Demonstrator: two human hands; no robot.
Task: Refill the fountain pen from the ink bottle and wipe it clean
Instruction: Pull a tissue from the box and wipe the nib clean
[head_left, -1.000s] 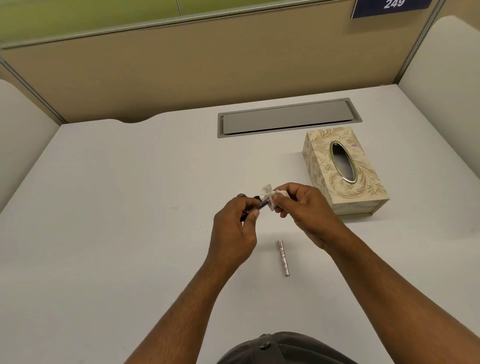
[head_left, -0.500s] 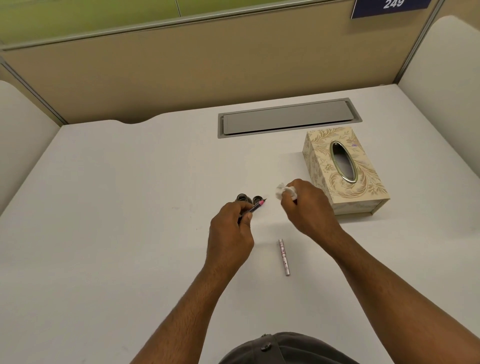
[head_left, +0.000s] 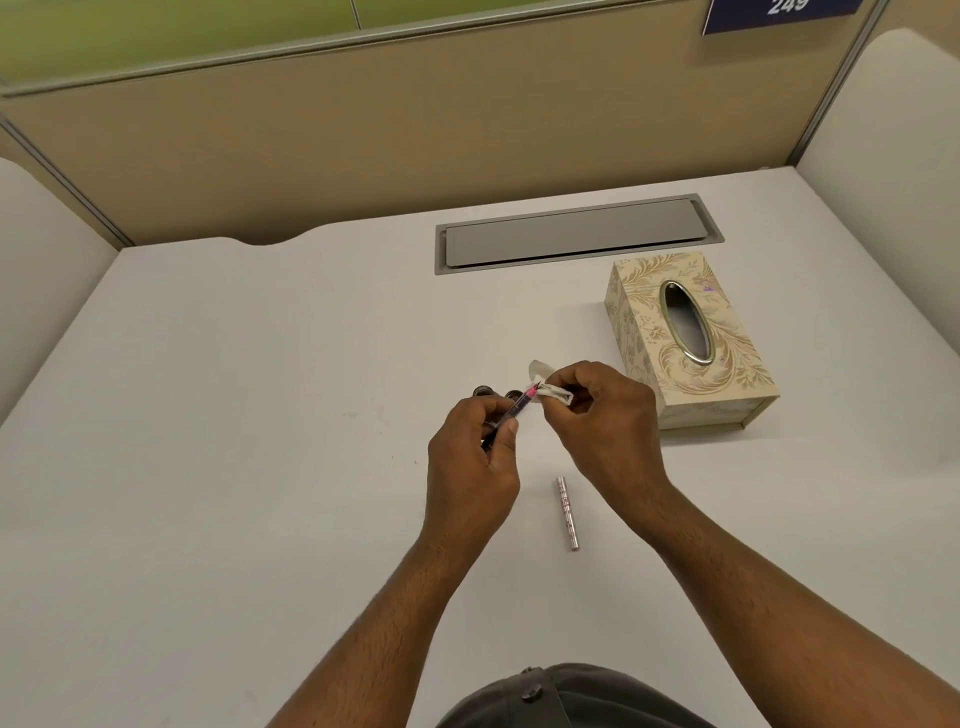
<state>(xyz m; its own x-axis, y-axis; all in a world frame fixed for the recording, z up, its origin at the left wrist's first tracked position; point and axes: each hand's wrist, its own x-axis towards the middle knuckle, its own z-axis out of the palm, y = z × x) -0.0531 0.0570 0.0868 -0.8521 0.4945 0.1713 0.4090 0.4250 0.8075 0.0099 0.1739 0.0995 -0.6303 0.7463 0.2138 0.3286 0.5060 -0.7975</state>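
The fountain pen (head_left: 514, 410) is a slim, dark, see-through barrel with a pink section near the nib, tilted up to the right above the middle of the white desk (head_left: 208, 415). The left hand (head_left: 470, 467) grips its lower barrel between thumb and curled fingers, so the nib end juts out beyond the grip. There the right hand (head_left: 608, 421) pinches a crumpled white tissue (head_left: 553, 392) against the nib, with the ink bottle (head_left: 484, 391) just behind the left hand's knuckles and the pen cap (head_left: 567, 513) lying nearer the front edge.
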